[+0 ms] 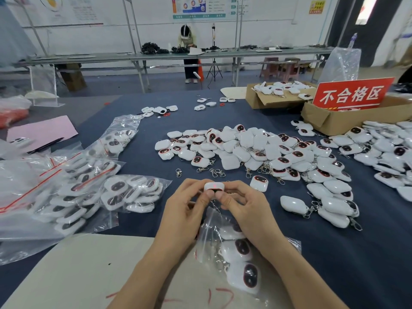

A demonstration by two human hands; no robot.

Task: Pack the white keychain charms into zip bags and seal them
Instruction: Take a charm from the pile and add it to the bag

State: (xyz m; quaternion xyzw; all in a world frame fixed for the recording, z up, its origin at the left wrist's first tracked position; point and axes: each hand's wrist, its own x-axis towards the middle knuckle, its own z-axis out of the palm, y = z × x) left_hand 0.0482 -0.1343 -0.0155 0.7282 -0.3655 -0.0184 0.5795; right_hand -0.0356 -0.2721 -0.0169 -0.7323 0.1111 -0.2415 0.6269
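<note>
Snagging is the likely trouble: left hand [181, 210] and right hand [247, 210] have fingers [233, 190] clamped on one white charm [214, 186] above the zip bag [287, 243] at six o'clock (already part-filled), where its dangling chain [215, 207] could catch.

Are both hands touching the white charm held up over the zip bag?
Touching. The head view shows the left hand and right hand pinching the charm between them, thumbs pressed against its near edge.

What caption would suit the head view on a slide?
Left hand and right hand hold one charm over a part-filled zip bag; loose charms lie ahead, packed bags at left.
</note>
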